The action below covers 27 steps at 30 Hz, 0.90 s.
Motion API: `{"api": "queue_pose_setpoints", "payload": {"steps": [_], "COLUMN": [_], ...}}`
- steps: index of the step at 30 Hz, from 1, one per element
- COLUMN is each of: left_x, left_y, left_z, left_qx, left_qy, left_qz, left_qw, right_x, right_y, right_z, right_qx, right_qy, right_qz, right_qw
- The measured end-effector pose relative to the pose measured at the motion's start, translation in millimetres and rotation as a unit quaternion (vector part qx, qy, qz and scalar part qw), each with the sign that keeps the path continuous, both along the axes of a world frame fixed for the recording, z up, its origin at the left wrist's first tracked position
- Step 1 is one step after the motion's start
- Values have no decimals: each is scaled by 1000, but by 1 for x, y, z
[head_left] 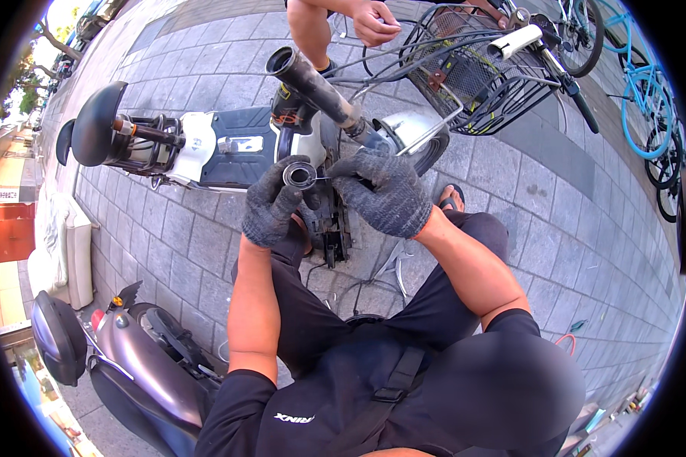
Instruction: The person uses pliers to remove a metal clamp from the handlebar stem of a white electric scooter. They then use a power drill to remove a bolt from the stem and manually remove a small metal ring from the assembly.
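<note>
My left hand [269,206], in a dark grey knit glove, grips a round metal ring with a dark inner race [300,176], which looks like a bearing. Its round face is turned up. Gloved the same way, my right hand [387,194] has its fingers pinched together just right of the ring. A thin bright sliver [324,179] sticks out of them toward it; I cannot make out what it is. Just beyond my hands stands a white and black electric scooter [240,145]. Its worn black steering tube [316,90] tilts up with an open end.
A wire basket [465,72] with the handlebar [579,103] and cables hangs at the far right. Another person's hand [375,23] is beside it. A purple-grey scooter [133,343] stands near left. Grey paving [503,164] surrounds me; blue bicycles [648,107] stand far right.
</note>
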State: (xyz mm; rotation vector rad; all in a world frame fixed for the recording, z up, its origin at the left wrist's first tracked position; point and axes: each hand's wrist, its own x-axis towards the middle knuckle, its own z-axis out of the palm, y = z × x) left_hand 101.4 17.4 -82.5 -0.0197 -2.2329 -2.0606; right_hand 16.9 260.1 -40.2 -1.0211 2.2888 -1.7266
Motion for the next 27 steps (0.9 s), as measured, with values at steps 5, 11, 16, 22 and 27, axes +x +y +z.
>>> {"api": "queue_pose_setpoints", "payload": {"steps": [5,11,16,22,27], "left_x": [-1,-3,-2,-3,-3], "left_y": [7,11,9,0,3], "left_z": [15,17,12,-1,-2], "left_qx": [-35,18,44,-54,-21], "left_qy": [25,26,23,36,23], "left_qz": [-12,-36,-55,-29,-14], "left_qw": [999,999,997,997,999], "right_x": [0,-5,-5,-3,-4], "right_y": [0,0,-1,-1,1], "right_z": [3,8,3,2,4], "right_qx": [-14,-22,-8,-1,-5], "right_qy": [21,-17,9,9,22], "right_qz": [19,-27,-48,-57,-68], "right_qw": [999,999,999,998,997]}}
